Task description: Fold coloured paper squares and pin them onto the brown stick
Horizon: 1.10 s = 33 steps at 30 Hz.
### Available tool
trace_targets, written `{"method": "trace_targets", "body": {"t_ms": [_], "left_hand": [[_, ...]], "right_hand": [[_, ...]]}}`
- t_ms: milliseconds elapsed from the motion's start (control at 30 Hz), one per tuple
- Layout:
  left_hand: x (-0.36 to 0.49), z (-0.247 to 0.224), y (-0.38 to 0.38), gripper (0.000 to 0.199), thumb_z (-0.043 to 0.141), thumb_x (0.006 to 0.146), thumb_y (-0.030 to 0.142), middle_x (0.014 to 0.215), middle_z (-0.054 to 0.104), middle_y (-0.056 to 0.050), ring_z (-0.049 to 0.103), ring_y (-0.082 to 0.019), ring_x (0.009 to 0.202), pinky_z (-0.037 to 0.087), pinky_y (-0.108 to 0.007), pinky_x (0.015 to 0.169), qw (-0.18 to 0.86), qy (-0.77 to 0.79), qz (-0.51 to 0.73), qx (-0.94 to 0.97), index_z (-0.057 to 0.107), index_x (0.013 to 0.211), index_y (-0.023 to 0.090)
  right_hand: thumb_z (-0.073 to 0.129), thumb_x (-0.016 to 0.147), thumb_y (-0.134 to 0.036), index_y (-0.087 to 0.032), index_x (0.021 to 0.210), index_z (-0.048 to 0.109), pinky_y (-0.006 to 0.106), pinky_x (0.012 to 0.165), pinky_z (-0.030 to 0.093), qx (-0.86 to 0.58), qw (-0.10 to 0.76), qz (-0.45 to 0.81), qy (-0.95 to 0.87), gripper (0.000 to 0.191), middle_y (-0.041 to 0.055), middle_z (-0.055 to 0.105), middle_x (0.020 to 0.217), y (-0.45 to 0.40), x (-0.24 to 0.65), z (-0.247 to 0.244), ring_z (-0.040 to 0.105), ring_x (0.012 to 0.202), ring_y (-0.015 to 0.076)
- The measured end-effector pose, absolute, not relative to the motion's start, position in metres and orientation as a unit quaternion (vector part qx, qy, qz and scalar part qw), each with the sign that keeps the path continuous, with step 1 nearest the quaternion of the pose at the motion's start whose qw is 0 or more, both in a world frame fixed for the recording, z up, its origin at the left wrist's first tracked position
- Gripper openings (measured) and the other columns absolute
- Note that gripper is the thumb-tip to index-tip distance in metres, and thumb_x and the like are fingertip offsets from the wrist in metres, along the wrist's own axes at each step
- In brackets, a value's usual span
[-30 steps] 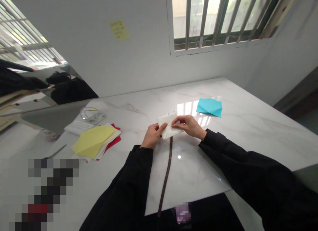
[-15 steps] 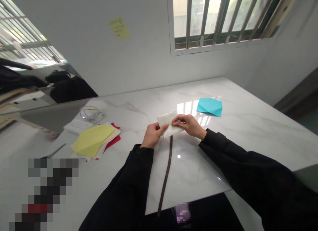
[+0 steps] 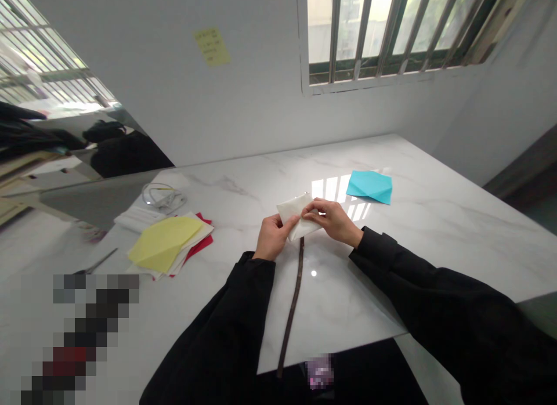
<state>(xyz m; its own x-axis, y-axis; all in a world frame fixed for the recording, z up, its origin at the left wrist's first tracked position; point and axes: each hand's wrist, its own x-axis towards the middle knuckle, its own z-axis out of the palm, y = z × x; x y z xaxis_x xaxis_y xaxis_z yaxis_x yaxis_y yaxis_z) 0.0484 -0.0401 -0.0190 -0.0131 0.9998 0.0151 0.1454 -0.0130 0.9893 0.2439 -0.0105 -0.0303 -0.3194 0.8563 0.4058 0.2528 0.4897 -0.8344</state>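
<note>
Between both hands is a folded piece of cream-white paper (image 3: 290, 210), held just above the table. My left hand (image 3: 272, 238) grips its left side, thumb on top and fingers curled behind. My right hand (image 3: 336, 221) pinches the paper near its middle with thumb and fingertips. A thin dark brown stick (image 3: 294, 306) runs from beneath the paper toward me, its lower end reaching past the table's front edge. Whether the stick's upper end touches the paper is hidden. Beyond my right hand lies a creased blue sheet of paper (image 3: 369, 186).
On the left, a yellow sheet (image 3: 163, 245) tops a pile with white and red paper (image 3: 201, 249). A coiled white cable (image 3: 163, 197) and scissors (image 3: 98, 261) lie nearby on the marble-patterned table (image 3: 235, 190). A yellow note (image 3: 212, 47) sticks to the wall, beside a barred window (image 3: 391, 33).
The view has shifted slightly. Both hands keep nearly the same hold on the white paper, and the stick looks unmoved.
</note>
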Motion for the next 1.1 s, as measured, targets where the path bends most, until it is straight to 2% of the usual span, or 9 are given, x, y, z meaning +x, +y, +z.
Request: {"method": "trace_targets", "body": {"t_ms": [367, 800, 1100], "left_hand": [[0.0514, -0.0184, -0.0419, 0.053, 0.085, 0.072, 0.059, 0.083, 0.079, -0.009, 0.069, -0.022, 0.071, 0.051, -0.029, 0.065, 0.442, 0.525, 0.484, 0.543, 0.081, 0.090, 0.009], [0.0524, -0.0194, -0.0419, 0.051, 0.085, 0.073, 0.057, 0.082, 0.079, -0.009, 0.068, -0.021, 0.070, 0.051, -0.029, 0.064, 0.441, 0.517, 0.493, 0.544, 0.081, 0.090, 0.009], [0.0530, -0.0205, -0.0417, 0.052, 0.085, 0.073, 0.058, 0.081, 0.078, -0.008, 0.067, -0.021, 0.069, 0.050, -0.029, 0.064, 0.445, 0.508, 0.495, 0.547, 0.081, 0.091, 0.009]], "right_hand": [[0.069, 0.096, -0.031, -0.019, 0.091, 0.072, 0.029, 0.070, 0.039, -0.397, 0.435, 0.319, -0.743, 0.014, 0.0007, 0.067, 0.084, -0.0145, 0.2428, -0.0263, 0.049, 0.071, 0.0140], [0.067, 0.096, -0.033, -0.019, 0.090, 0.070, 0.030, 0.072, 0.039, -0.397, 0.442, 0.334, -0.732, 0.015, 0.0004, 0.065, 0.081, -0.0174, 0.2428, -0.0222, 0.051, 0.073, 0.0148], [0.066, 0.095, -0.031, -0.019, 0.091, 0.070, 0.031, 0.074, 0.039, -0.382, 0.433, 0.343, -0.741, 0.013, 0.0016, 0.066, 0.088, -0.0151, 0.2451, -0.0222, 0.051, 0.076, 0.0155]]}}
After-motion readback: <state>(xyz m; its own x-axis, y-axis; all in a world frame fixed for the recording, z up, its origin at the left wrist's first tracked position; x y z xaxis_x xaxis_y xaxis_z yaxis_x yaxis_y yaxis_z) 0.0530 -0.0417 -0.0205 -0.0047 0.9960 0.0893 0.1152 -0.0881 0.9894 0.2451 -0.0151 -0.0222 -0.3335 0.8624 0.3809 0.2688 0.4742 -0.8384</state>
